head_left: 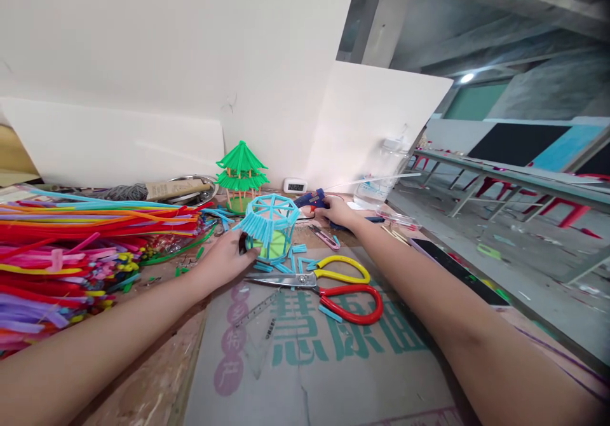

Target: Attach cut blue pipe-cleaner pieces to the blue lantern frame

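Observation:
My left hand (225,259) is closed on the lower left side of a small pavilion model (279,232) made of light blue pipe-cleaner pieces, with a yellow-green base. Its roof has slats on the left part and open spokes elsewhere. At the back, the fingers of my right hand (342,213) are wrapped round a dark blue glue gun (307,198), its nozzle end pointing left. Scissors (305,280) with one yellow and one red handle lie open in front of the model. Short light blue pieces (299,248) are scattered beside them.
A finished-looking green tiered pavilion (242,171) stands behind. Bundles of coloured pipe cleaners (95,222) fill the left. Small pink-handled snips (326,238), a white timer (295,185), a plastic bottle (381,171) and a phone (457,270) are around. Printed cardboard (257,388) covers the front.

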A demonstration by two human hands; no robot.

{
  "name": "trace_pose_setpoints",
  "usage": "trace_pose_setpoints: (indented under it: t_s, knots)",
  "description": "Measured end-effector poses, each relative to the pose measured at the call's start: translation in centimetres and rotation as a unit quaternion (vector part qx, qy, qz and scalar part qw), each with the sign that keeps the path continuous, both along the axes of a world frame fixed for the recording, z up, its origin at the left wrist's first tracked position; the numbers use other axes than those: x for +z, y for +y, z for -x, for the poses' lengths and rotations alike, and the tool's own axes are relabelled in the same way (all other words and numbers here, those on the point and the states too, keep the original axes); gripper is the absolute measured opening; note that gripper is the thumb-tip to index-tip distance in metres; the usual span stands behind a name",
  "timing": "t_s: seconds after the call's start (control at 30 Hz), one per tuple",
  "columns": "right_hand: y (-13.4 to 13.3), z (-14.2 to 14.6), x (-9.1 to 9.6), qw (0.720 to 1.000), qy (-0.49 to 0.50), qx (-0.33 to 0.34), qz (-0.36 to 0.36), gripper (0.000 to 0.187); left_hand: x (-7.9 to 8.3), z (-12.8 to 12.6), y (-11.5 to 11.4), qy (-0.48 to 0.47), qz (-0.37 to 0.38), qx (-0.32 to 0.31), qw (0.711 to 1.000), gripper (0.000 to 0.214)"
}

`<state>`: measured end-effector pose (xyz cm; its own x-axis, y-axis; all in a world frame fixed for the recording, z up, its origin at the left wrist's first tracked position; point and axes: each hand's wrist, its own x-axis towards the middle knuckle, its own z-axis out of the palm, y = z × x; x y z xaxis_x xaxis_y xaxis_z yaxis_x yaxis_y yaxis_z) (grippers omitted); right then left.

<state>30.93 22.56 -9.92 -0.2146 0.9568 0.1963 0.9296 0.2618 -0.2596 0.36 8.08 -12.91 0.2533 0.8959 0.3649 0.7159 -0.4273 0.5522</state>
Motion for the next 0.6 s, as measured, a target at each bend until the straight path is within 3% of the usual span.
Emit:
trace_pose_setpoints:
  t_s: [0.23,0.3,0.37,0.6]
  knots:
    - [-3.7,-0.6,1.0,0.998,-0.056,0.003,-0.004,0.052,0.3,-0.1,-0.4,0.017,-0.017,0.020,1.000,0.023]
    - [-5.7,-0.9,1.5,0.997,-0.075,-0.001,-0.013,0.050,0.2,0.0,-0.4,0.033,-0.025,0.025,0.999,0.023]
    - [-7.8,-0.7,2.1,0.996,-0.084,0.012,-0.028,0.037,0.1,0.0,-0.3,0.042,-0.042,0.029,0.998,0.025]
    - [-11.7,3.5,2.1,0.976,0.011,0.216,0.002,0.016,-0.3,0.2,0.0,0.038,-0.054,0.035,0.997,0.029]
